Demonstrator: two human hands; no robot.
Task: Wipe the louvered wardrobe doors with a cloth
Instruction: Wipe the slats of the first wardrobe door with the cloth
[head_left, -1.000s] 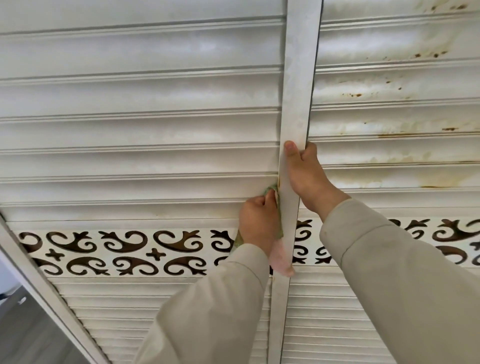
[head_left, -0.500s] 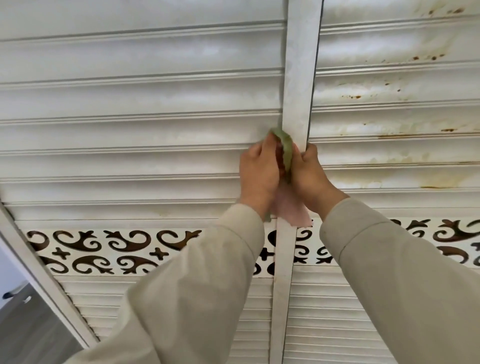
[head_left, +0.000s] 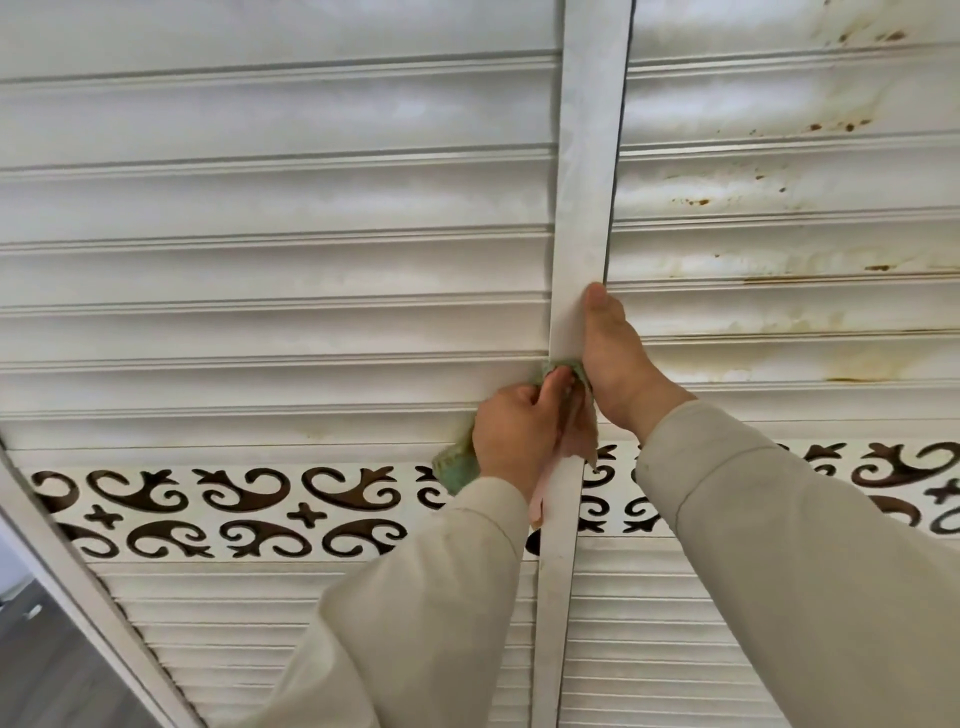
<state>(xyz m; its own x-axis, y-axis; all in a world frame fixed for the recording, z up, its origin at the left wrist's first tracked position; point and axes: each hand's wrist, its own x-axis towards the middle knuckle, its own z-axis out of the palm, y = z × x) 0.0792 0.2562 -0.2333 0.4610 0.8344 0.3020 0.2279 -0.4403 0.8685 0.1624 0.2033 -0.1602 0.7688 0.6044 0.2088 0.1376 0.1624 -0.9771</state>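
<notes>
**A:** Where's the cloth (head_left: 563, 382) right now?

**B:** Bunched in the left hand (head_left: 514, 434). The fingers are curled round it, the thumb on top, pressing a green fold against the left edge of the vertical stile (head_left: 587, 218) between the two louvered doors. A pink tail hangs down below the knuckles and a green corner sticks out on the far side of the wrist.

**A:** And the other hand?

**B:** The right hand (head_left: 618, 364) lies along the right edge of the same stile, thumb pointing up it. I'd say the fingers wrap round the edge into the gap, but they are hidden behind the stile, so I cannot tell how they sit. It looks like bracing, not wiping.

**A:** So which way does the work lie?

**B:** Straight up from the cloth-holding fingers. The stile's long axis runs up and down, and the cloth sits at its edge just above the patterned cut-out band (head_left: 249, 512). My guess is that the stroke follows that axis. The left hand is the one that has to travel; the right thumb sits just above the cloth, beside that path.

**A:** Anything dirtier nearby?

**B:** The slats of the right door (head_left: 779, 249), beyond the right hand, carry brown spots and yellowish streaks. The left door (head_left: 270, 208) looks only faintly marked.
</notes>
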